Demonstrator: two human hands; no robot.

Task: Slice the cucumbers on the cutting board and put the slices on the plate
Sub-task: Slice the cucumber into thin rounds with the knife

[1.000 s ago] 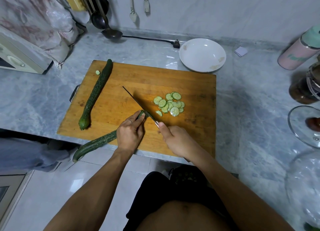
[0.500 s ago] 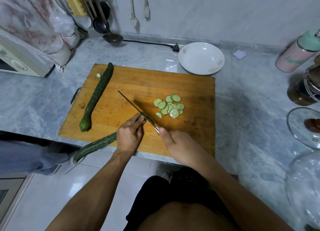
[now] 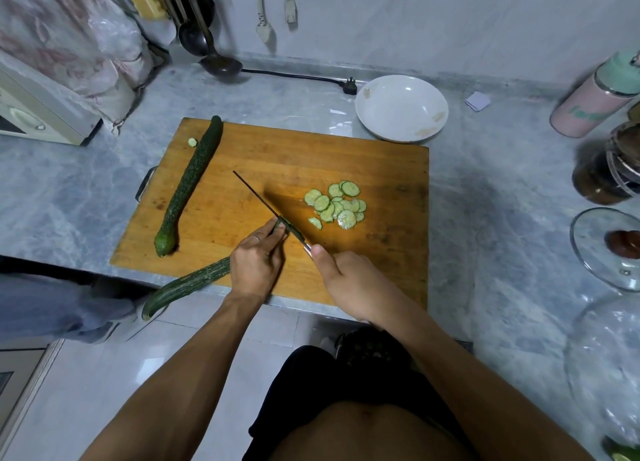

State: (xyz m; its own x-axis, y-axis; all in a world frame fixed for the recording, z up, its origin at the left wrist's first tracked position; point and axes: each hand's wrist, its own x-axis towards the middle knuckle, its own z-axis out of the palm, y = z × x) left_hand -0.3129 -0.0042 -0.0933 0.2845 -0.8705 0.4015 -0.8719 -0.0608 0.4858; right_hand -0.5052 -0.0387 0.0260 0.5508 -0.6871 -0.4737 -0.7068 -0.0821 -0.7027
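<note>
My left hand (image 3: 254,265) pins the long dark-green cucumber (image 3: 188,282) on the wooden cutting board (image 3: 381,170), its length trailing left off the edge; my right hand (image 3: 349,280) grips the thin-bladed knife (image 3: 266,206) across its cut end
</note>
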